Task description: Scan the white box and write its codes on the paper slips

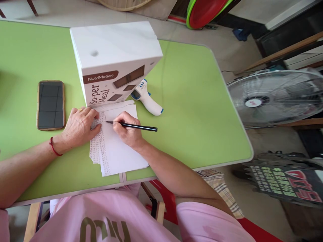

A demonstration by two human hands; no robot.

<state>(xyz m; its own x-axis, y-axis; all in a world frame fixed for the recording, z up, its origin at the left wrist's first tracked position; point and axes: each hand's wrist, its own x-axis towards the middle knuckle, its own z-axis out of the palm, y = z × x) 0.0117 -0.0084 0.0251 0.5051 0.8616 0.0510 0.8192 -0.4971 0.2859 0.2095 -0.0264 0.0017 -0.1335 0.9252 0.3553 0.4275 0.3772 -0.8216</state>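
Observation:
A black pen (141, 127) is gripped in my right hand (128, 130), its tip on or just above the top sheet of paper (123, 158). Rows of small handwriting run down the left side of that sheet; the rest of it is white. My left hand (80, 126) rests on the written edge, its fingers loosely bent and thumb apart, holding nothing. Beneath it, another written sheet (94, 153) sticks out to the left. Just behind the papers stands a white NutriMotion box (118, 47).
A smartphone (51, 105) lies left of my left hand on the green table (191, 101). Right of the box is a white infrared thermometer (148, 101), partly hidden by it. A floor fan (254, 101) stands beyond the table's right edge.

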